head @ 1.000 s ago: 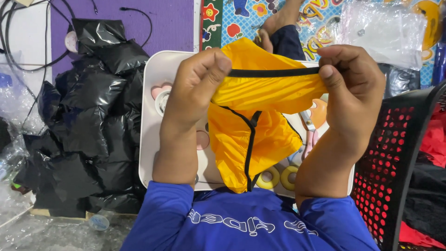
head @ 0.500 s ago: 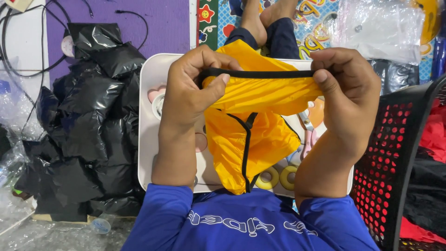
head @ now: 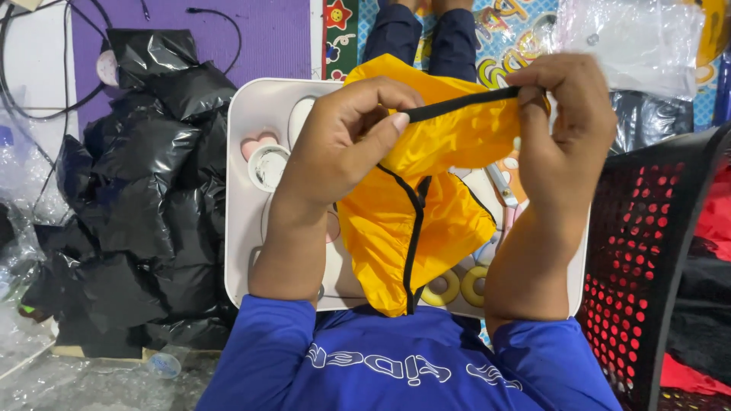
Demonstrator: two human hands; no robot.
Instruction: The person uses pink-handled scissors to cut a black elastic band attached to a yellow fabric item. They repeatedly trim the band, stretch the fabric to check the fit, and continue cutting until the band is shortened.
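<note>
Both hands stretch the black band of a yellow garment [head: 426,221], held up over a white tray [head: 244,221].
Left hand [head: 343,144] and right hand [head: 567,133] pinch the band; next needs even tension. Black bags [head: 145,205] left, red basket [head: 655,251] right.

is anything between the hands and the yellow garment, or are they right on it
Nothing visible is in the way. The left hand and right hand both pinch the black-trimmed edge of the yellow garment directly, holding it up above the white tray.
</note>
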